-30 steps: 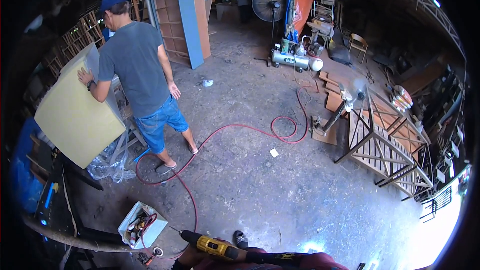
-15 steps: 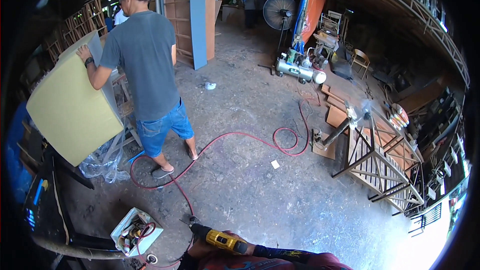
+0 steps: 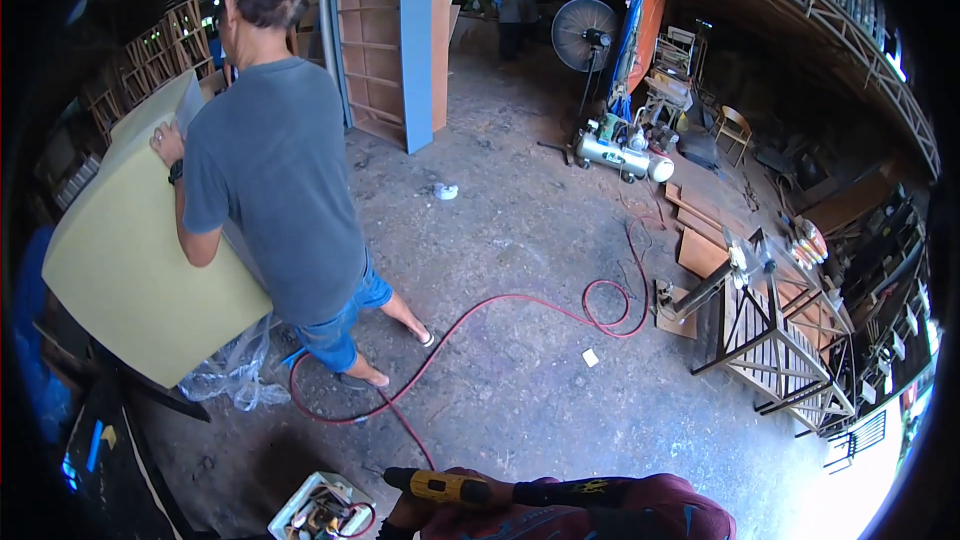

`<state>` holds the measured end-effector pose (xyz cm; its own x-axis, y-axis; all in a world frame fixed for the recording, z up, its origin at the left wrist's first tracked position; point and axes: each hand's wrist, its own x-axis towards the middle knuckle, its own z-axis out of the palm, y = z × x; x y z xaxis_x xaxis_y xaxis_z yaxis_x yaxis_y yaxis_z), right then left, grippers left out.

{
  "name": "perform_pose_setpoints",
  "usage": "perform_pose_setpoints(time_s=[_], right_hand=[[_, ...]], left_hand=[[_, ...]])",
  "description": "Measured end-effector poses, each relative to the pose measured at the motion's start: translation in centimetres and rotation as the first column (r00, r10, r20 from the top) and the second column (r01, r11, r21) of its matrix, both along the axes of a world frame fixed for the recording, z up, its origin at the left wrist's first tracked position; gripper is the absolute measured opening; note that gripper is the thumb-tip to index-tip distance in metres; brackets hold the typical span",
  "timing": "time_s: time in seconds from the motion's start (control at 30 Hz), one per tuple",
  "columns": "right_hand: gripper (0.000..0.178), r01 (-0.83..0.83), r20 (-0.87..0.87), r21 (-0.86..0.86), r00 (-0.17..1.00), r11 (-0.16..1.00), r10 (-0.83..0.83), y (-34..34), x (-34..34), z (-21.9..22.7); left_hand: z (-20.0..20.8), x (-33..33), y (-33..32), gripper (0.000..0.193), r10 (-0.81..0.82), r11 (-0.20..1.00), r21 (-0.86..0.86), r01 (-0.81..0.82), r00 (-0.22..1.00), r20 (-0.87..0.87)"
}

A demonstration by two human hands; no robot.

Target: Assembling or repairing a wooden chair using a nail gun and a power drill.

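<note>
Near the lower edge a yellow-and-black cordless drill [image 3: 437, 486] lies level in front of me, its front end toward the left. My right hand [image 3: 498, 493], at the end of a dark sleeve, is closed at the drill's rear; most of its fingers are hidden by the drill. Under the drill's front part a bit of my left hand [image 3: 406, 513] shows, close to the tool, its fingers out of sight. To the left stands a co-worker [image 3: 280, 180] in a grey shirt and blue cap, with one hand on a large pale-yellow padded piece [image 3: 150, 280].
A crate of tools [image 3: 290, 518] sits on the floor at lower left. A red hose [image 3: 480, 305] snakes across the floor toward a compressor [image 3: 610, 153]. A standing fan [image 3: 585, 35], a tall shelf unit [image 3: 418, 50] and a slatted wooden frame [image 3: 765, 340] stand around.
The view has shifted, so most things sit farther right. The co-worker leans and steps closer to the padded piece. The drill sits lower in view, and less of my left hand shows.
</note>
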<state>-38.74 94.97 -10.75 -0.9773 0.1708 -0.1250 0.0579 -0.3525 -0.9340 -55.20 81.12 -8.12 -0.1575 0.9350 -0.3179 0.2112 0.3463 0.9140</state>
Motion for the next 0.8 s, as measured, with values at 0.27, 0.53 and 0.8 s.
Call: perform_pose_setpoints(time_s=[0.27, 0.53, 0.8], right_hand=[[0.051, 0.084, -0.09, 0.234, 0.994, 0.969, -0.065, 9.4, -3.4, 4.4], [0.044, 0.218, 0.091, 0.152, 0.968, 0.964, -0.233, 27.8, -4.6, 5.7], [0.045, 0.388, 0.158, 0.187, 0.895, 0.902, -0.417, 46.9, -4.6, 8.2]], left_hand=[[3.1, -4.8, 11.4, 0.046, -0.086, 0.992, 0.124, 0.017, 0.813, 0.576], [0.4, -6.9, 33.7, 0.053, -0.221, 0.959, 0.282, -0.006, 0.604, 0.765], [4.3, -7.6, 56.7, 0.047, -0.28, 0.958, 0.269, 0.1, 0.537, 0.796]])
